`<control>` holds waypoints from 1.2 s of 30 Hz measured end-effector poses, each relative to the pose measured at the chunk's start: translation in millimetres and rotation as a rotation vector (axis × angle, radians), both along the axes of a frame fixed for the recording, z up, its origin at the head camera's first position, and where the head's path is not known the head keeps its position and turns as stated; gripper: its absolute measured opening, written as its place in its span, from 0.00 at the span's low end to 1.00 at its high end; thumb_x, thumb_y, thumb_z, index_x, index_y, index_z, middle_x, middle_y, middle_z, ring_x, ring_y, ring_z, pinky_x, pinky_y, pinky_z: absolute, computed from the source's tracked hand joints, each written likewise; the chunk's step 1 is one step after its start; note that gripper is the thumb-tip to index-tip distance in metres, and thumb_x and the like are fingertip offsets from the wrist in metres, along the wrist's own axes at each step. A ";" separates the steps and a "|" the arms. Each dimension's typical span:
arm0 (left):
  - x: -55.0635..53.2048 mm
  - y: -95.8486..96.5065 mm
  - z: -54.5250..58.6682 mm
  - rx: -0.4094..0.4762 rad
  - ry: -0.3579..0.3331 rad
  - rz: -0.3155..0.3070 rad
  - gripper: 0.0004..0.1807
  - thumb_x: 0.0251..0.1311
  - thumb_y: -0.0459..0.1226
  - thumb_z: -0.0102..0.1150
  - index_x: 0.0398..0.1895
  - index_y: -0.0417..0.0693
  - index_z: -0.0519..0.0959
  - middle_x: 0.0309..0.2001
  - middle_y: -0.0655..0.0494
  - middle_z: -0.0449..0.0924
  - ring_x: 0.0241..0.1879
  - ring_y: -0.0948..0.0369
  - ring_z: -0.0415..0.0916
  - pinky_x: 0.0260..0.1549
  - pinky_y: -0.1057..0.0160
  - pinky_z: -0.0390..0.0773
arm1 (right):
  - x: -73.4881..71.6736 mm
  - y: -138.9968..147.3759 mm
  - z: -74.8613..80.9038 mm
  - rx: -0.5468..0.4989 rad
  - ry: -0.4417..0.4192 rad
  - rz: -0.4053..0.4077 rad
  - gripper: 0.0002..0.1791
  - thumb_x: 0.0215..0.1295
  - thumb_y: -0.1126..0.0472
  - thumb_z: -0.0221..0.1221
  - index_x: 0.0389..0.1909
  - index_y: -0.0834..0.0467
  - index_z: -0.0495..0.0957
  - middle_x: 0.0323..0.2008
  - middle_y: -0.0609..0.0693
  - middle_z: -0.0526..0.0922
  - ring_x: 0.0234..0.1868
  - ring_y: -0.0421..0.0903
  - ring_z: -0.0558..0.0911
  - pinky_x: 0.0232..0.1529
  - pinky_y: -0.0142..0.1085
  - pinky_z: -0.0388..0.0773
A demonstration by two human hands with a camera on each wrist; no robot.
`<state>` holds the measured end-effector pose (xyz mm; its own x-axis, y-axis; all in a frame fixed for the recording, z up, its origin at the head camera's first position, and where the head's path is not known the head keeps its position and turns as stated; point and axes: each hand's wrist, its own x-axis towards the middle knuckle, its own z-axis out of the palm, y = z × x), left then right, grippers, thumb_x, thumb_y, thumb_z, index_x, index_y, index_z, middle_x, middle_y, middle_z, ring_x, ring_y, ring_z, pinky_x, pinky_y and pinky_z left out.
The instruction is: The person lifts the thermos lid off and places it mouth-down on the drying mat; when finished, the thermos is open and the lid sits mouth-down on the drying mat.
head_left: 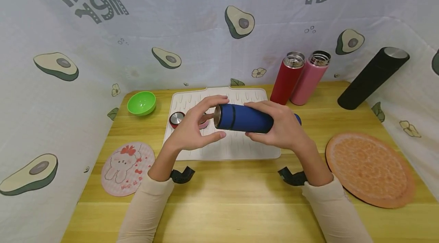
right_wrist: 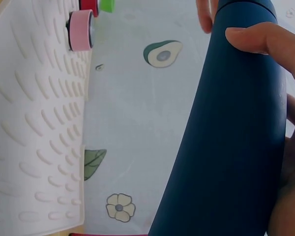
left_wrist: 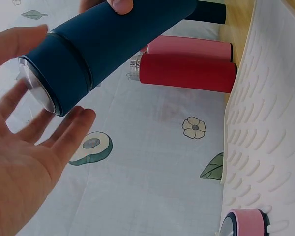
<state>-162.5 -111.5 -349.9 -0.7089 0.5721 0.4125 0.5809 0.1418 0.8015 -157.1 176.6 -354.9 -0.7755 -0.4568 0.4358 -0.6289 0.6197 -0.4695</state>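
Note:
A blue thermos bottle with its lid on is held sideways above the white draining mat. My right hand grips its body, thumb on one side and fingers on the other. Around the lid end, my left hand has its fingers spread; whether any fingertip touches the lid I cannot tell. The silver lid top shows in the left wrist view. On the mat's left part sit a red lid and a pink lid, the pink one partly hidden by the left hand.
Behind the mat on the right stand lidless red and pink bottles, with a black bottle farther right. A green bowl sits back left. A rabbit placemat lies left, an orange round mat right.

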 end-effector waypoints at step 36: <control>-3.2 -1.6 -4.1 0.001 -0.054 -0.061 0.40 0.58 0.29 0.73 0.74 0.56 0.69 0.75 0.59 0.65 0.74 0.60 0.65 0.66 0.58 0.77 | -0.2 2.1 0.2 0.047 -0.038 -0.035 0.41 0.45 0.49 0.79 0.66 0.47 0.79 0.55 0.55 0.85 0.50 0.56 0.83 0.47 0.56 0.85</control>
<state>-165.8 -113.1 -354.0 -0.6941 0.6145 0.3749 0.5443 0.1072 0.8320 -157.3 178.6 -354.7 -0.8068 -0.4486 0.3844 -0.5889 0.6630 -0.4622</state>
